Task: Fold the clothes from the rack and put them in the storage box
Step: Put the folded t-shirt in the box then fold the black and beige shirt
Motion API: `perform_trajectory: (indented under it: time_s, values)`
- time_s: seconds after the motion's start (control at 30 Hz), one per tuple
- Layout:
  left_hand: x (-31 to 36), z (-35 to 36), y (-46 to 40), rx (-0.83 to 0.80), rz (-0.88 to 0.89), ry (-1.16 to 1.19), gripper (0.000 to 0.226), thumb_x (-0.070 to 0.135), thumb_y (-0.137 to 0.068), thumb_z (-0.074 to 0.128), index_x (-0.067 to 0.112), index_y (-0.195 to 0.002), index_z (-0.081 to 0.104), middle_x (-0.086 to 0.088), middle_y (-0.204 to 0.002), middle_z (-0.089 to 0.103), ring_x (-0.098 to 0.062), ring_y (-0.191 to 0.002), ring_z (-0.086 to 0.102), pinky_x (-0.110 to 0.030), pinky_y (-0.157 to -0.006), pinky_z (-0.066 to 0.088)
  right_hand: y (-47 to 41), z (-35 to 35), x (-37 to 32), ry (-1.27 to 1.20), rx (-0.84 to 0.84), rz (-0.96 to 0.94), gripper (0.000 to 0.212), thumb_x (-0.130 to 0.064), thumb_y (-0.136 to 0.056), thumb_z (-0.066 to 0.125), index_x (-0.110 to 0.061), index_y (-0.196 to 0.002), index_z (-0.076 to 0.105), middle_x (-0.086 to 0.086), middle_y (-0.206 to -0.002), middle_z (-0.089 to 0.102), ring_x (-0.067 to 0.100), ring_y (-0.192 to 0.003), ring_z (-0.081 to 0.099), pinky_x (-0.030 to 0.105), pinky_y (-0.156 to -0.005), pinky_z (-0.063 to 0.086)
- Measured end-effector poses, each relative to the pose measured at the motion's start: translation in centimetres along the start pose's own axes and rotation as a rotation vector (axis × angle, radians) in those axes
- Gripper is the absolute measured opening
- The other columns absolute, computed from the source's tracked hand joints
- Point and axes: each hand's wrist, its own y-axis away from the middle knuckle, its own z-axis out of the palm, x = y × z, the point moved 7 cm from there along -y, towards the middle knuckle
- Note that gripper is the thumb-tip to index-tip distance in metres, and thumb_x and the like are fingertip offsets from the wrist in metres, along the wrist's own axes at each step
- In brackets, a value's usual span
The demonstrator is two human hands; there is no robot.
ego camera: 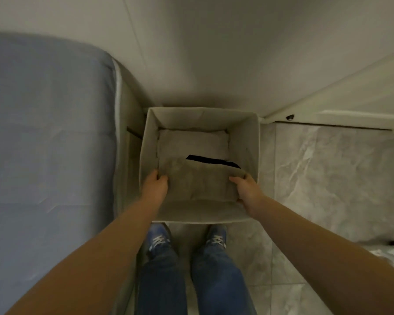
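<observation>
The left hand [156, 186] and right hand [246, 189] had their fingers clamped on the side edges of a folded beige cloth garment [200, 180] over the near half of the open beige fabric storage box [251, 142]. It looked soft, light and floppy, best held at both edges.

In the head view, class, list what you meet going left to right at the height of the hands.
Blue bed cover → left hand → folded beige garment → right hand → storage box wall → marbled floor tiles.
</observation>
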Motion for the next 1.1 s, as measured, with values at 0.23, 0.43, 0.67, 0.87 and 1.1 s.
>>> perform_trajectory:
  time_s: [0.23,0.43,0.67,0.87,1.1]
  values:
    - [-7.0,4.6,-12.1,0.009,-0.033,-0.053,0.039,0.017,-0.101,0.042,0.012,-0.139,0.049,-0.011,-0.138,0.053,-0.033,-0.124,0.051,-0.044,-0.108,0.04,-12.4,4.1,6.1,0.077,0.0,0.061,0.042,-0.016,-0.1,0.054,-0.011,-0.142,0.046,0.011,-0.134,0.058,0.033,-0.116,0.06,0.033,-0.081,0.055]
    - [-10.7,6.5,-19.2,0.127,-0.093,-0.074,0.037,0.009,-0.099,0.04,0.002,-0.133,0.052,-0.02,-0.135,0.054,-0.038,-0.122,0.051,-0.039,-0.103,0.04,-19.4,6.4,8.6,0.143,0.026,0.046,0.04,-0.012,-0.097,0.059,-0.008,-0.136,0.049,0.019,-0.132,0.058,0.035,-0.112,0.061,0.047,-0.096,0.052]
    - [-13.1,8.6,-24.0,0.146,-0.167,-0.203,0.046,0.008,-0.099,0.04,0.001,-0.144,0.041,-0.021,-0.149,0.04,-0.039,-0.135,0.04,-0.041,-0.11,0.034,-24.3,7.5,9.9,0.412,0.052,-0.002,0.046,-0.02,-0.099,0.056,-0.007,-0.141,0.042,0.017,-0.134,0.056,0.034,-0.119,0.056,0.041,-0.101,0.048]
    - [-13.4,8.5,-24.0,0.239,-0.13,-0.245,0.057,0.008,-0.094,0.051,0.004,-0.148,0.032,-0.022,-0.146,0.043,-0.038,-0.133,0.043,-0.041,-0.109,0.036,-22.8,6.1,9.1,0.724,0.361,-0.148,0.052,-0.03,-0.091,0.067,-0.008,-0.132,0.045,0.017,-0.134,0.05,0.036,-0.119,0.055,0.041,-0.091,0.048]
    - [-9.8,9.2,-21.6,0.245,0.171,-0.509,0.049,0.014,-0.088,0.058,0.01,-0.135,0.048,-0.019,-0.135,0.05,-0.036,-0.123,0.049,-0.041,-0.104,0.042,-21.8,8.9,7.4,0.758,0.181,-0.307,0.014,0.0,-0.085,0.058,-0.001,-0.099,0.059,0.021,-0.106,0.062,0.032,-0.1,0.059,0.025,-0.07,0.033]
